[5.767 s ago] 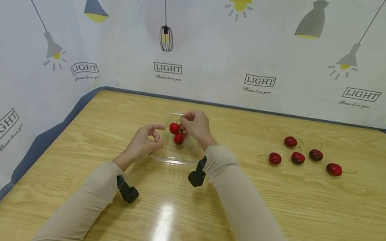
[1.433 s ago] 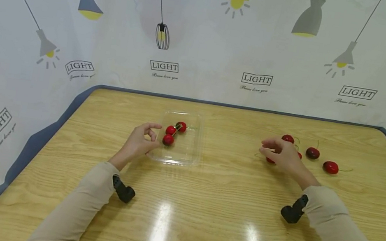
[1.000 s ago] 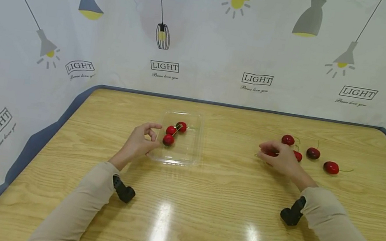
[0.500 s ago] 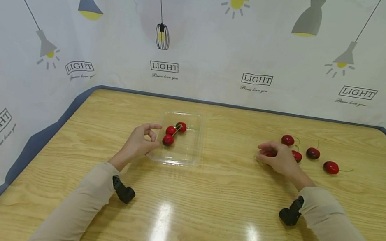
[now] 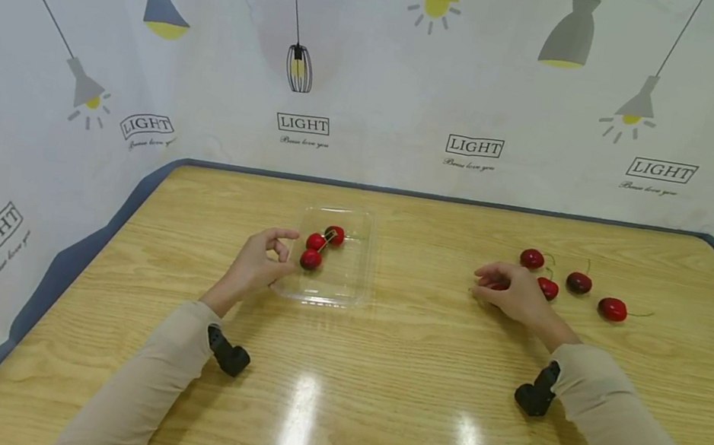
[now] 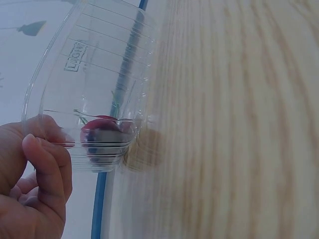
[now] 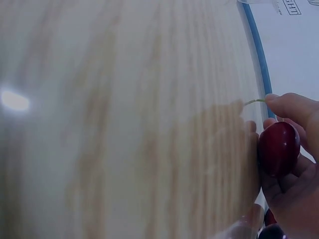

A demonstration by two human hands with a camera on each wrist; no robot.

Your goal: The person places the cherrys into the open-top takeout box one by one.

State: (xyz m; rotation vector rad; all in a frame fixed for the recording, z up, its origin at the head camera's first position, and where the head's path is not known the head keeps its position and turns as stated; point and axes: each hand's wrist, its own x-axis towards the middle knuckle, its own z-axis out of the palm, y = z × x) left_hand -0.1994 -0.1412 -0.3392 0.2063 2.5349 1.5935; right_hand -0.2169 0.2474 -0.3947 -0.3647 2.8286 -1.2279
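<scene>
Leftward on table [image 5: 407, 353], clear container [image 5: 325, 298] with three cherries [image 5: 311, 259]; left hand [image 5: 257, 258], fingers bent, pinching its left rim. Rightward, right hand [image 5: 518, 294], thumb and fingers curled about single cherry [image 7: 280, 149], stem [image 7: 256, 101] at thumb tip; four loose cherries [image 5: 579, 283] nearby.

You are at an indoor table place that looks arranged for recording; whether it belongs to a home or a lab, I cannot tell. A pale covering [image 5: 377, 87] with printed pendant lamps [image 5: 568, 35] and the word "LIGHT" [image 5: 302, 124] stands at the far side, left and right of your wood-patterned table [image 5: 420, 355]. At each of your wrists sits a small black device [image 5: 230, 351].
</scene>
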